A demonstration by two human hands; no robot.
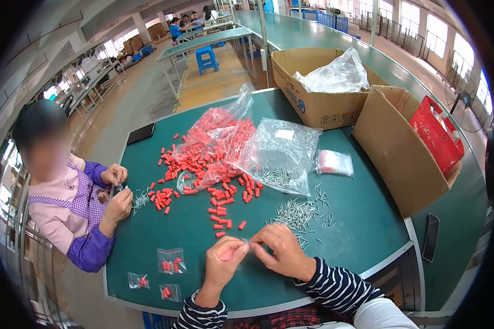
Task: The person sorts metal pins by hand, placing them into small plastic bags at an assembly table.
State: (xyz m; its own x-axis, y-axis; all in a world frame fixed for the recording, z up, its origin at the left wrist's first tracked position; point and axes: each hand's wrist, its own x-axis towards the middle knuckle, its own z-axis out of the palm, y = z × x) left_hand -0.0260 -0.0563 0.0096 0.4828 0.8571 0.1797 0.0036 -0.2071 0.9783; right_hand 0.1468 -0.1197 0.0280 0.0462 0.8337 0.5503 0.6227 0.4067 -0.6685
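My left hand (220,264) is closed on a small clear plastic bag (246,240), with something pinkish-red showing between the fingers. At the bag's edge, the thumb and forefinger of my right hand (282,253) are pinched together. Loose silver screws (295,215) lie in a pile just beyond my right hand. Red plastic caps (220,211) are scattered ahead of my left hand, spilling from a large clear bag of caps (219,131). Left of my left hand lie three small zip bags, one of them a zip bag (171,260) with red caps inside.
A large clear bag (280,151) with screws and a stack of small bags (335,163) lie mid-table. Cardboard boxes (326,118) stand at the back right. Phones lie at the left edge (141,134) and right (431,237). A co-worker (66,203) handles small parts at left.
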